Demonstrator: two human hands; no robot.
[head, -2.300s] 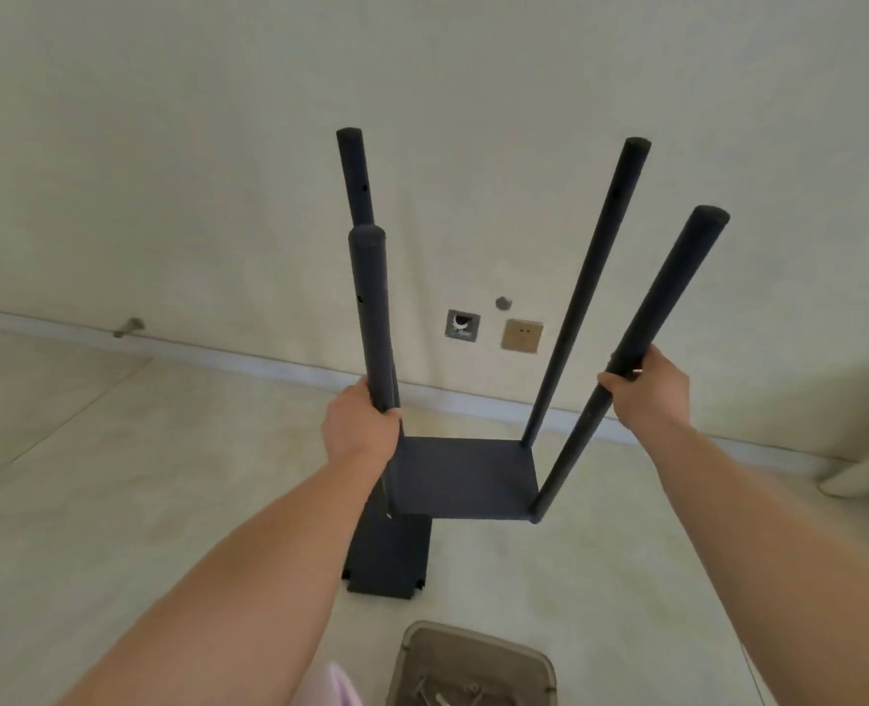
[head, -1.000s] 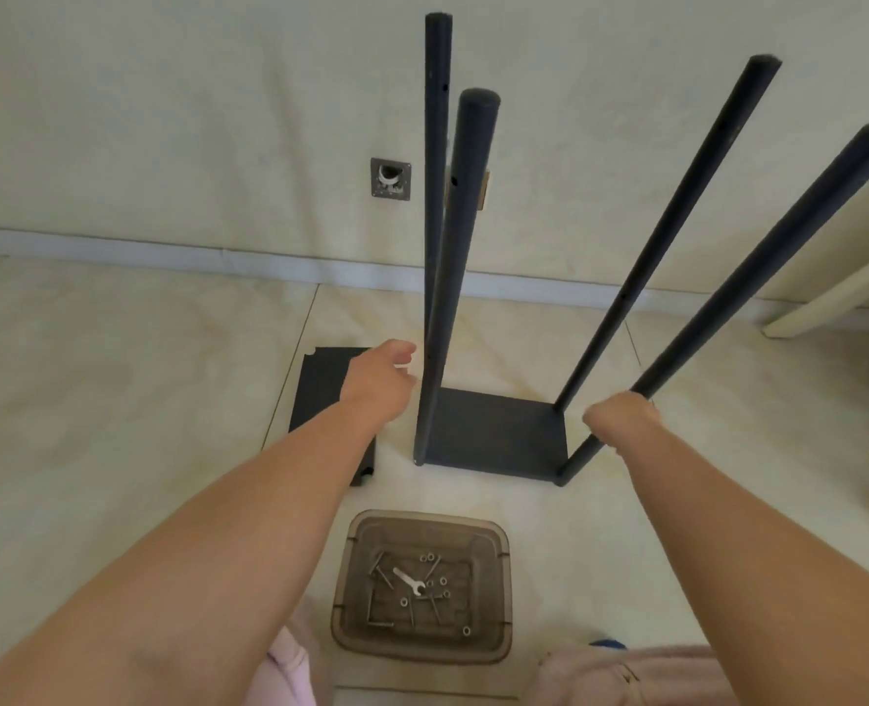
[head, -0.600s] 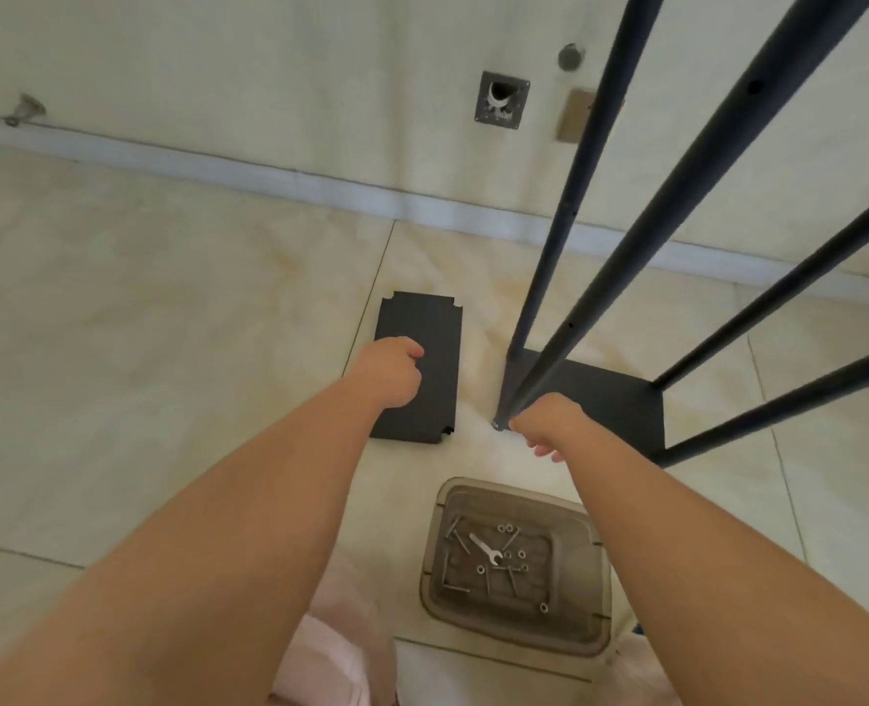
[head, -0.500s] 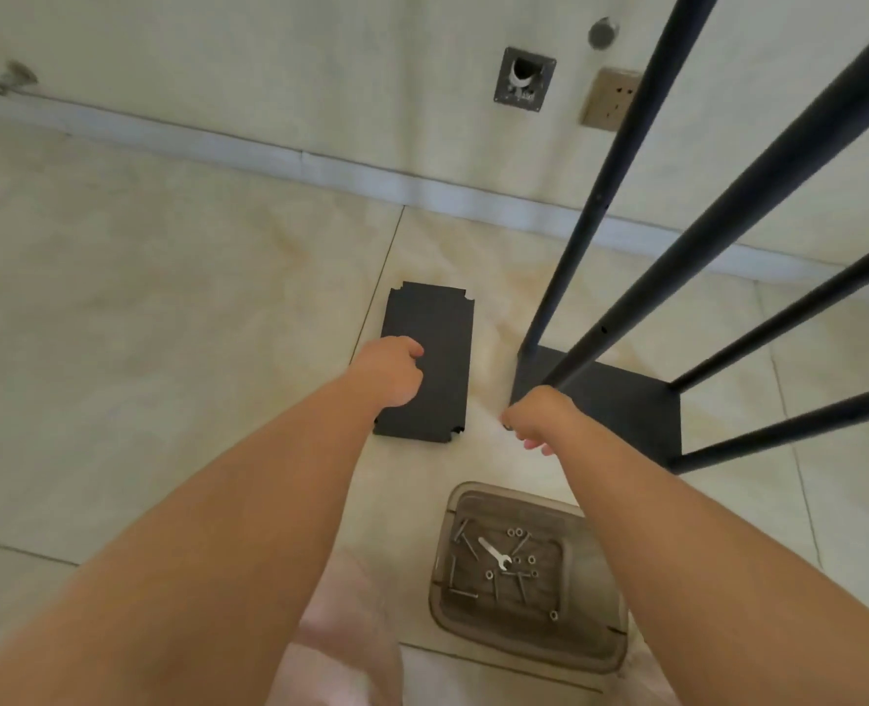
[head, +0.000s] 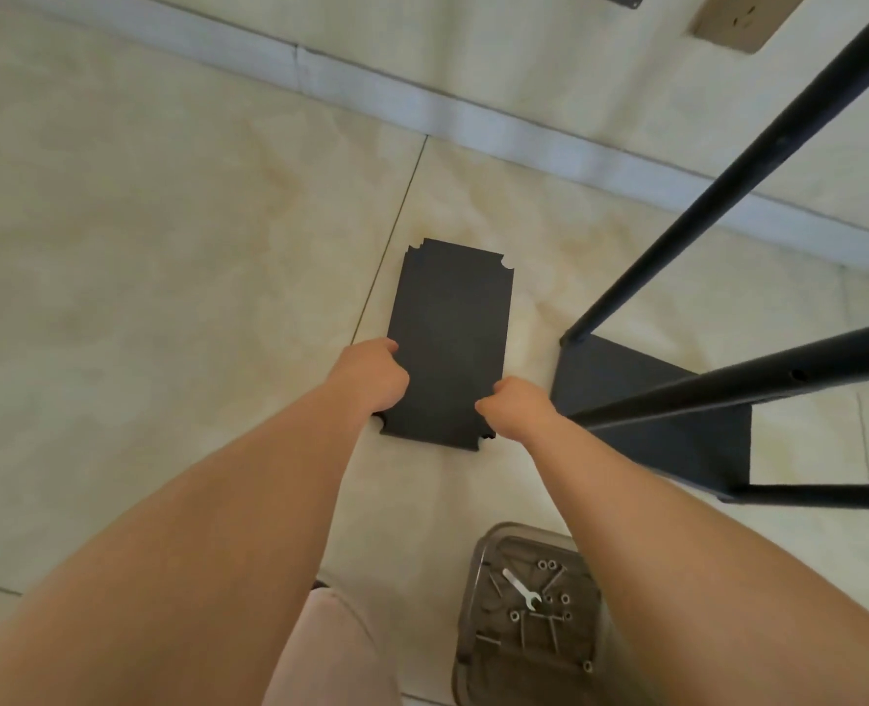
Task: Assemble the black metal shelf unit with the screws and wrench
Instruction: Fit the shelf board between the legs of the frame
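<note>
Head view (single) — steeply downward, floor (head: 167,247) near

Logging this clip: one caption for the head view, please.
Both hands, left hand and right hand, grip a loose black shelf panel beside the four-post frame.

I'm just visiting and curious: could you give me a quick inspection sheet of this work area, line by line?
Surface: pale tiled floor with thin grout lines.
Job's things: loose black shelf panel lying flat; partly built frame with black poles beside it; wrench and screws in a translucent tray.
Clutter: nothing seen.
Grips: left hand and right hand curl on the panel's side edges.
Cables: nothing seen.
Surroundings: cream wall, white baseboard, wall socket.
</note>
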